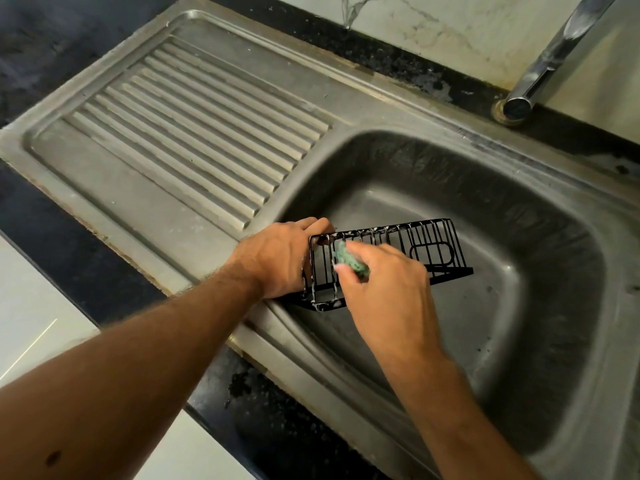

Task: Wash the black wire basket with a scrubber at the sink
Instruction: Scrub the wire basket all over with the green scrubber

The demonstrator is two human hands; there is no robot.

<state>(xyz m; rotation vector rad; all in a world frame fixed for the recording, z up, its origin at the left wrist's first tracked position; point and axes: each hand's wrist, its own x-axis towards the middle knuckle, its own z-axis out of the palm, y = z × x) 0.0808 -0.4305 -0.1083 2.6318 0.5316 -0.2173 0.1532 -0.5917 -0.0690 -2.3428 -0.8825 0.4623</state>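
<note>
A ribbed metal draining board (194, 133) fills the picture from 9 o'clock up to 11 o'clock. It has long raised lines that run side by side, and it looks dull and a bit stained. A shiny metal tap (550, 60) comes down from 1 o'clock, and its round end points our way. Behind it, at 12 to 1 o'clock, is a pale wall (450, 22) with thin grey marble lines. A dark speckled countertop (52, 230) goes around the metal, seen at 10 o'clock, 8 o'clock and 6 o'clock. A white surface (31, 306) shows at 8 o'clock, below the dark edge.
</note>
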